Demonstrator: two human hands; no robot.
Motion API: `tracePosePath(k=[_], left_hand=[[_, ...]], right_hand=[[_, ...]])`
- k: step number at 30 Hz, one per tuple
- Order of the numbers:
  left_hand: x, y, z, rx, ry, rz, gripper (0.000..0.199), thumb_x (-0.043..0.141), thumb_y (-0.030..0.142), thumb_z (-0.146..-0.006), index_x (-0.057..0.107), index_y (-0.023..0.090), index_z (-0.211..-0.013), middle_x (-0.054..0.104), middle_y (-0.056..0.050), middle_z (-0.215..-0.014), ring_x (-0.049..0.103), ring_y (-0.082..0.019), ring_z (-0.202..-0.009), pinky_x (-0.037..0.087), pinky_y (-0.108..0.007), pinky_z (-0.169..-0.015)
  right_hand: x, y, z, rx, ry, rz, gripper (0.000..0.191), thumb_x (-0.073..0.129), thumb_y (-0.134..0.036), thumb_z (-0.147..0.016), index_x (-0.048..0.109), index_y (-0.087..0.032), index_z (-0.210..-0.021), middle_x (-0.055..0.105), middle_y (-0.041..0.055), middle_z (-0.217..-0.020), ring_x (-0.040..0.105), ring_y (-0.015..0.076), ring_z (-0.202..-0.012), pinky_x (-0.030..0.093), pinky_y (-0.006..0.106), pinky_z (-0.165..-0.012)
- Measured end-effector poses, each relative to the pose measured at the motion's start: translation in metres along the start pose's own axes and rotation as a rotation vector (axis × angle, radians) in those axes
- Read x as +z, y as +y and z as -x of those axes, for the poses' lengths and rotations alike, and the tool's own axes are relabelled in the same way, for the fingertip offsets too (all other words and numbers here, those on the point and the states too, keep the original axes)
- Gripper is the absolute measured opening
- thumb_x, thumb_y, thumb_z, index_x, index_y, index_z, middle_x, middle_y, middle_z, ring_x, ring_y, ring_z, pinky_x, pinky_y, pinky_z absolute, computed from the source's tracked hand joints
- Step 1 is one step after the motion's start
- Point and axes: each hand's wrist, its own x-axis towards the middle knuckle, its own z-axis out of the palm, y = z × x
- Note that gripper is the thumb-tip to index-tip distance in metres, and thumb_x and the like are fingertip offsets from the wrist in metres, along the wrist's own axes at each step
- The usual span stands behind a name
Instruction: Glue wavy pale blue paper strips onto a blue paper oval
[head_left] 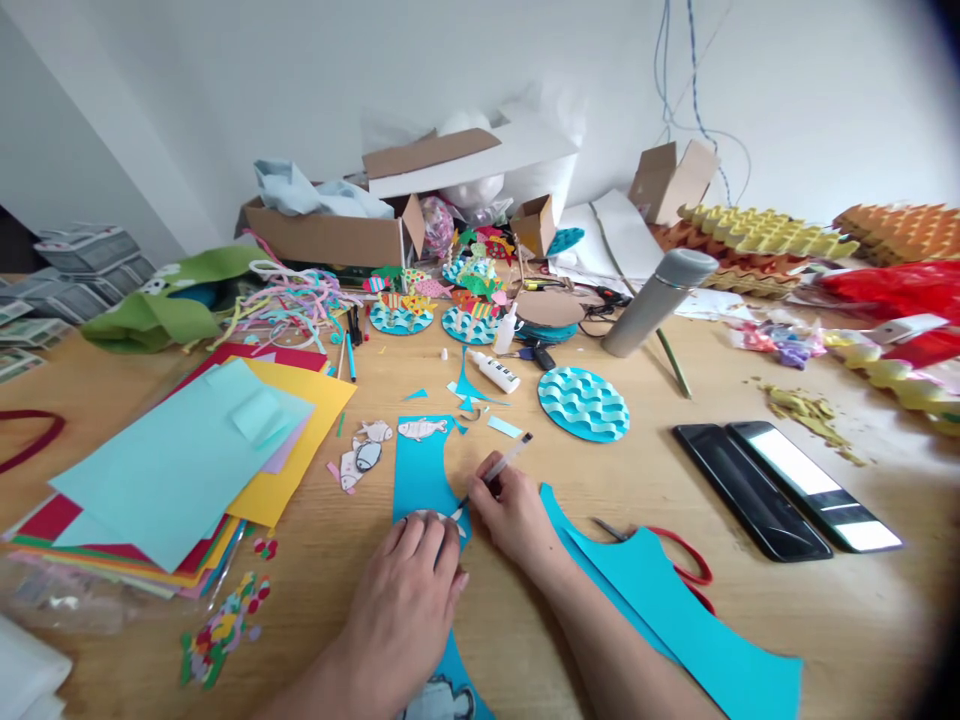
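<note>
My right hand [519,512] is closed round a pen [513,457], its tip down at the edge of a blue paper strip [420,475]. My left hand [405,590] lies with fingers extended on that strip, over a white paper fish cutout that is mostly hidden. At the strip's far end rests another fish cutout [422,429]. More fish cutouts [360,458] lie to its left. Part of a larger drawn cutout [442,700] shows at the bottom edge. Right of my right hand are curved blue paper offcuts [660,590], partly covering red-handled scissors [686,550].
Stacked coloured paper [172,450] lies left, paper scraps [229,625] nearer me. Beyond the strip are a wavy-patterned disc [583,404], glue bottles [495,371] and decorated discs [401,317]. A grey flask [658,303] stands back right; two phones [754,490] lie right.
</note>
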Motion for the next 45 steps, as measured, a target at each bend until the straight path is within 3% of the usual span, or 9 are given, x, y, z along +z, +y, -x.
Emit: tracePosePath(k=[6,22,45], left_hand=[[-0.0092,-0.0005,-0.0053,-0.016,-0.08,0.064,0.029,0.049,0.021,-0.093,0.06,0.016,-0.12,0.063,-0.009,-0.108,0.054,-0.025,-0.097,0.048,-0.043,-0.083],[-0.0064,-0.0032,-0.0053,-0.015,-0.028,0.102,0.032,0.047,0.019,-0.094,0.057,0.017,-0.125,0.06,-0.006,-0.1,0.052,-0.023,-0.091,0.045,-0.042,-0.081],[-0.0095,-0.0052,-0.0065,-0.027,-0.084,0.111,0.035,0.044,0.021,-0.096,0.055,0.017,-0.129,0.06,-0.007,-0.102,0.053,-0.023,-0.092,0.045,-0.042,-0.081]], right_hand=[[-0.0016,-0.0005,0.0,-0.021,-0.005,0.024,0.016,0.05,-0.028,-0.081,0.044,-0.022,-0.068,0.044,-0.0065,-0.052,0.043,0.0107,-0.047,0.031,0.022,-0.047],[-0.0007,0.0004,0.0018,0.041,0.033,-0.036,0.014,0.049,-0.027,-0.08,0.043,-0.023,-0.068,0.048,-0.0059,-0.049,0.045,0.0114,-0.044,0.031,0.022,-0.044],[-0.0002,0.002,0.0025,0.083,0.062,-0.052,0.014,0.048,-0.026,-0.081,0.044,-0.024,-0.068,0.05,-0.0059,-0.044,0.049,0.0128,-0.04,0.031,0.022,-0.04]])
